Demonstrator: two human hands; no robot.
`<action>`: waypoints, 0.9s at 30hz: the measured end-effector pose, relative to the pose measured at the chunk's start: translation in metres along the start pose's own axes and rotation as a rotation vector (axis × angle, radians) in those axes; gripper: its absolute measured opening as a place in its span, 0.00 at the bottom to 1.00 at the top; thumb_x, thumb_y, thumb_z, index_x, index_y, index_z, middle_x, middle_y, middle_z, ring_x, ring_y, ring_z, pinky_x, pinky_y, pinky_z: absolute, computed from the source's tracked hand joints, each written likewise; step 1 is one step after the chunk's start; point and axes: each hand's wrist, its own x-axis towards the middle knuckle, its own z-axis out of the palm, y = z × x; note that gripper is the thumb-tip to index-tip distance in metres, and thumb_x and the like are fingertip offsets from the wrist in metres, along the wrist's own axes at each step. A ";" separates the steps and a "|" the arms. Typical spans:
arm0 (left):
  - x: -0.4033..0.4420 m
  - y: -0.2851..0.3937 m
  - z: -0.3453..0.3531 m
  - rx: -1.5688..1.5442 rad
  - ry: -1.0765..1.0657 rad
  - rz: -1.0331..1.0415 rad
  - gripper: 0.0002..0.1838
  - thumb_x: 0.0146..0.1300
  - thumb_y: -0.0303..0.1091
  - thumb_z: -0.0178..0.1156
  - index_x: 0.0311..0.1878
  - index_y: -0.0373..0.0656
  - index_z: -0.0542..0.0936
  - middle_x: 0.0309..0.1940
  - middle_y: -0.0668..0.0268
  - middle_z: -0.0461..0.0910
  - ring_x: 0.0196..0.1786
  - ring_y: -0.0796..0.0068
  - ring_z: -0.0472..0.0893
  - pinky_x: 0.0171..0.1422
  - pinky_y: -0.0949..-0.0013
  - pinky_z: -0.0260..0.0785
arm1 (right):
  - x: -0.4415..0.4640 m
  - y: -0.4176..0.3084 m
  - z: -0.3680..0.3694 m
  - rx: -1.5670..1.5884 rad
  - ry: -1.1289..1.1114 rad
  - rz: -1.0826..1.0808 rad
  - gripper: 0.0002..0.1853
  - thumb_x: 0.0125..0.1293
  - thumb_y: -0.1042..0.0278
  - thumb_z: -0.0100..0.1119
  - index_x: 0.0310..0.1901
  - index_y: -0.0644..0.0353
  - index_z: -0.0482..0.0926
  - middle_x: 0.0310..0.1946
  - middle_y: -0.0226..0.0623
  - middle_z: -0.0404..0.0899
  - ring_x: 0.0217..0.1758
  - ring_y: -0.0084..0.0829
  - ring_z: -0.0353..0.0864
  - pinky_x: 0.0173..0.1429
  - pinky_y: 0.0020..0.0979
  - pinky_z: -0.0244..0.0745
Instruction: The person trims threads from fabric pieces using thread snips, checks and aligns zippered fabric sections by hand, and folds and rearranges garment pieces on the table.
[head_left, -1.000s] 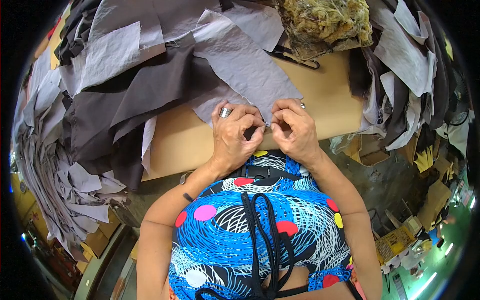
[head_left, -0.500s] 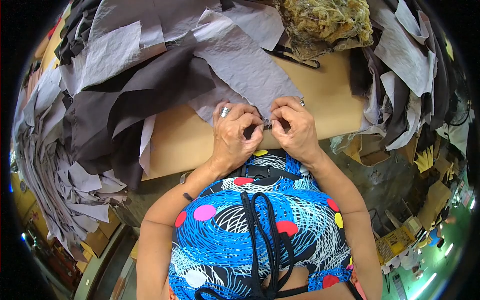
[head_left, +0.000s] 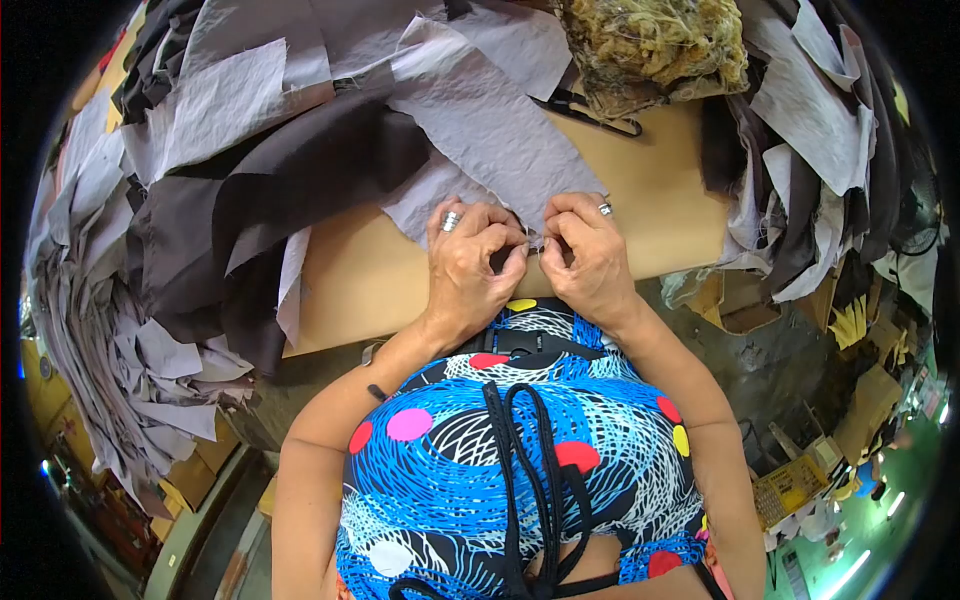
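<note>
A light grey-lilac fabric piece stretches down the middle of the table with its narrow, frayed end toward my body. At that end my left hand pinches the fabric edge between thumb and fingertips. Right beside it, my right hand is closed in a similar pinch on the same edge. A small gap separates the two pinches, and the exact bit held is partly hidden by the fingers. Left of my hands lies a dark brown-grey fabric piece, folded over itself.
A tan tabletop lies beneath. Piled grey cloth hangs off the left side, and more cloth hangs at the right. At the back sits a clump of yellowish fibre, with a black tool-like object partly under it.
Both hands stay at almost the same spot, still pinching the fabric end. The right hand's fingers have shifted very slightly.
</note>
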 end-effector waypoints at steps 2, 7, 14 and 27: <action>-0.001 0.000 0.001 -0.013 0.003 -0.008 0.02 0.47 0.27 0.64 0.26 0.43 0.80 0.31 0.69 0.78 0.38 0.70 0.77 0.63 0.55 0.54 | 0.001 -0.001 -0.001 0.066 -0.020 0.054 0.06 0.42 0.82 0.58 0.25 0.66 0.72 0.34 0.44 0.74 0.35 0.43 0.74 0.37 0.38 0.71; -0.002 -0.001 0.001 -0.014 -0.010 -0.006 0.03 0.46 0.27 0.64 0.26 0.43 0.80 0.30 0.68 0.77 0.38 0.69 0.77 0.63 0.52 0.54 | 0.006 -0.007 0.001 -0.011 -0.044 0.024 0.06 0.42 0.80 0.59 0.24 0.66 0.72 0.33 0.44 0.74 0.35 0.43 0.74 0.38 0.38 0.71; -0.005 -0.004 0.004 -0.045 -0.010 -0.005 0.03 0.45 0.26 0.63 0.26 0.43 0.79 0.27 0.68 0.75 0.36 0.67 0.76 0.62 0.51 0.55 | 0.013 -0.008 0.002 -0.200 -0.084 -0.042 0.06 0.47 0.75 0.62 0.25 0.64 0.74 0.34 0.41 0.74 0.34 0.41 0.76 0.37 0.38 0.73; -0.004 -0.004 0.000 0.000 -0.049 0.009 0.04 0.42 0.27 0.64 0.24 0.42 0.78 0.24 0.67 0.71 0.33 0.67 0.75 0.61 0.51 0.56 | 0.027 -0.011 0.010 -0.434 -0.137 0.003 0.12 0.53 0.62 0.64 0.22 0.61 0.76 0.29 0.40 0.74 0.25 0.42 0.79 0.25 0.37 0.74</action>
